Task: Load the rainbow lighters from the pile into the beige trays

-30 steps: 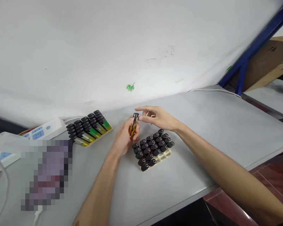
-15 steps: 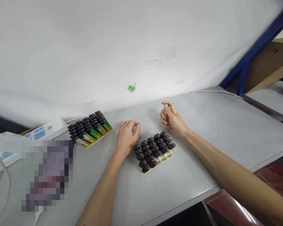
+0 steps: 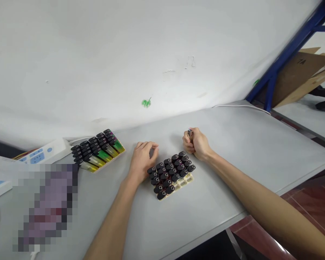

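My right hand (image 3: 196,143) is closed in a fist around a small lighter-like item (image 3: 189,132), whose top end sticks out above the fingers. Resting on the grey table is my left hand (image 3: 143,160), loosely curved with its thumb apart from the fingers and no object visible in it. Between my forearms sits a pale tray (image 3: 190,178) with several black-capped items (image 3: 172,172) in rows; several slots along its front right edge are bare. Farther left stands a second block of black-capped items (image 3: 97,148) with clear, yellow and green bodies.
At the left lie a white power strip (image 3: 47,151), a pixelated purple item (image 3: 47,206) and white cables. A white wall (image 3: 111,65) rises behind the table (image 3: 206,202). Toward the right are a blue metal frame (image 3: 284,57) and brown cardboard (image 3: 295,77).
My right hand has turned and closed further around the lighter-like item, hiding most of its body. The whole view has shifted a little, so things appear farther left.
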